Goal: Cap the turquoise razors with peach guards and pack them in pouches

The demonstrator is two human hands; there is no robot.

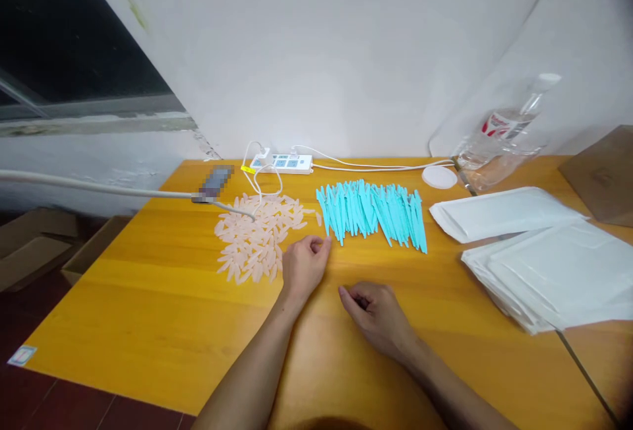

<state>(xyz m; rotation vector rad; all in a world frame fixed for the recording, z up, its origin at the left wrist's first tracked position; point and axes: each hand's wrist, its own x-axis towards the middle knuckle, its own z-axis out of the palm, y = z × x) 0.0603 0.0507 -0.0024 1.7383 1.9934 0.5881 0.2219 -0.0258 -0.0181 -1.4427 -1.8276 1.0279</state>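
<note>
My left hand [304, 267] is closed, its thumb and fingers curled together, at the right edge of a loose heap of pale pink, leaf-shaped small pieces [260, 239]. Just beyond its fingertips starts a row of slim turquoise pointed sticks [370, 212], packed side by side and pointing towards me. Lower and to the right, my right hand [378, 314] is closed too, with its thumb against the curled fingers, over bare tabletop in front of the row. Whatever either hand may hold is hidden by the fingers.
A power strip [287, 163] with white cables lies along the wall on the wooden table [148, 311]. White padded packets [558, 272], a clear plastic bottle [504, 126], a white disc [439, 177] and a cardboard box [603, 179] are on the right. A cable [99, 186] crosses at left.
</note>
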